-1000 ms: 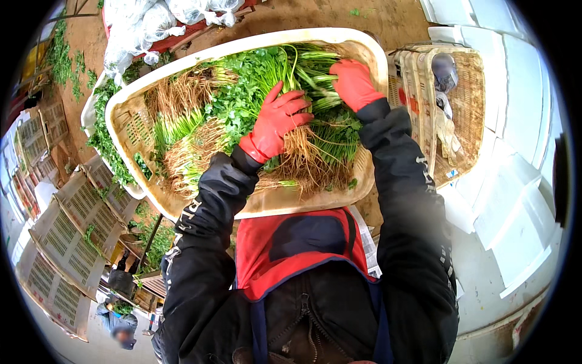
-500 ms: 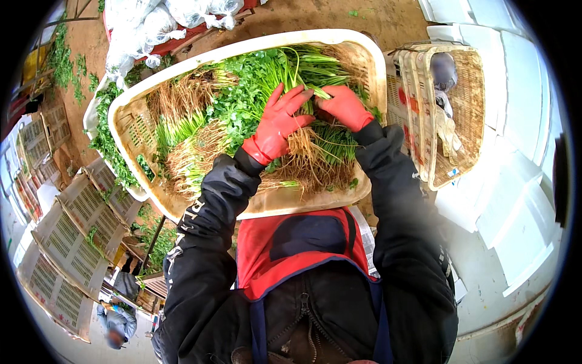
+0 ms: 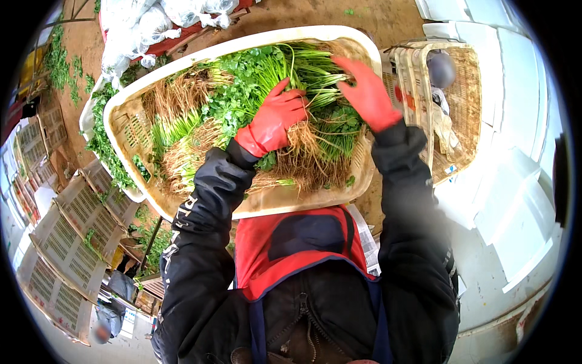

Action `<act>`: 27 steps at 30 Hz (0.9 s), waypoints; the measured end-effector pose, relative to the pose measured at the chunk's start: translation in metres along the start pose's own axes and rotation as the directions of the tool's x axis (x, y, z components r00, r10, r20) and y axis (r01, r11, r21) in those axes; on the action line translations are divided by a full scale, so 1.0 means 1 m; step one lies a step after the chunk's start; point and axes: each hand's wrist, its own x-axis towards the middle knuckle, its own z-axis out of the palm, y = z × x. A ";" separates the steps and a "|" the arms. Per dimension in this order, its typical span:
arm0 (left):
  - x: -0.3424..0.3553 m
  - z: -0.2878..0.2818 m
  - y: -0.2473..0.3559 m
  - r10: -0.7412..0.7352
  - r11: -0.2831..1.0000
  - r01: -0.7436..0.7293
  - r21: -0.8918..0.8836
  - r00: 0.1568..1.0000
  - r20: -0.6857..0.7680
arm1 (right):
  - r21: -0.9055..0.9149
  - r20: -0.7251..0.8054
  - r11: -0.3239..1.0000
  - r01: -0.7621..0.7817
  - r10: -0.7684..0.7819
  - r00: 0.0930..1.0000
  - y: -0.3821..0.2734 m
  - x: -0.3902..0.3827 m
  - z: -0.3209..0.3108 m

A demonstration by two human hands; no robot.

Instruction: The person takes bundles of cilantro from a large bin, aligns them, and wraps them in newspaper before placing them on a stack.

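A large, dirty cream plastic basket [image 3: 242, 38] holds bunches of leafy greens [image 3: 242, 73] with pale stems and brown roots. In a red glove, my left hand [image 3: 275, 121] grips one bunch at the middle-right, its roots [image 3: 306, 139] hanging below the fingers; part of the grip is hidden. My right hand [image 3: 370, 97], also gloved in red, is at the basket's right side beside the long stems [image 3: 321, 82], its fingers extended and apart. Whether its fingertips touch the stems, I cannot tell.
Stacked crates [image 3: 464, 115] stand right, beside white foam boxes [image 3: 503, 73]. Tied plastic bags [image 3: 154, 27] lie at the top left. A white basket of greens [image 3: 91, 121] and leaning slatted crates [image 3: 79, 236] are left. A person [image 3: 110, 318] is at the lower left.
My right hand first came in toward my left hand, then moved back out to the right, and its fingers have spread. My left hand stays on the bunch, shifted slightly.
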 end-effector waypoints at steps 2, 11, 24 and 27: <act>-0.003 -0.002 -0.001 0.022 1.000 -0.021 -0.016 1.000 0.004 | -0.295 -0.104 0.952 0.087 -0.122 0.987 0.026 0.029 0.024; -0.011 0.007 0.004 -0.029 0.999 0.030 0.015 0.995 -0.098 | -0.361 0.128 0.932 -0.023 0.074 0.989 0.040 0.052 0.045; -0.004 0.008 0.011 -0.047 0.999 0.048 0.013 0.997 -0.066 | -0.497 0.238 0.866 -0.064 0.206 0.949 0.071 0.050 0.066; -0.004 0.008 0.011 -0.048 0.998 0.050 0.035 0.997 -0.062 | -0.461 0.242 0.872 0.165 -0.055 0.969 0.070 0.064 0.050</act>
